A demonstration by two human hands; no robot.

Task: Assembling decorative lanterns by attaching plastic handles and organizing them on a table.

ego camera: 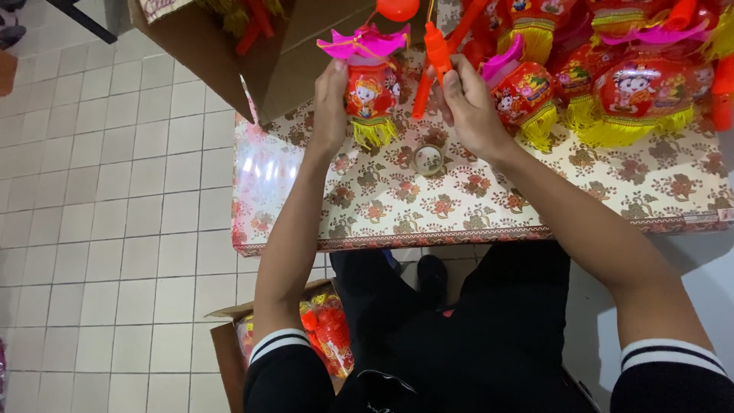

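Observation:
My left hand (pixel 330 103) grips a small red toy lantern (pixel 372 90) with a cartoon child print, a pink roof-shaped top and a yellow fringe below. It hangs above the floral-patterned table (pixel 397 206). My right hand (pixel 468 103) holds an orange plastic handle stick (pixel 436 50) just right of the lantern. A roll of clear tape (pixel 427 160) lies on the table beneath my hands.
Several finished red lanterns (pixel 634 95) with yellow fringes are piled at the table's right back. An open cardboard box (pixel 290 53) stands at the back left. Another box (pixel 325 336) with packaged lanterns sits on the tiled floor (pixel 115 191) by my knee.

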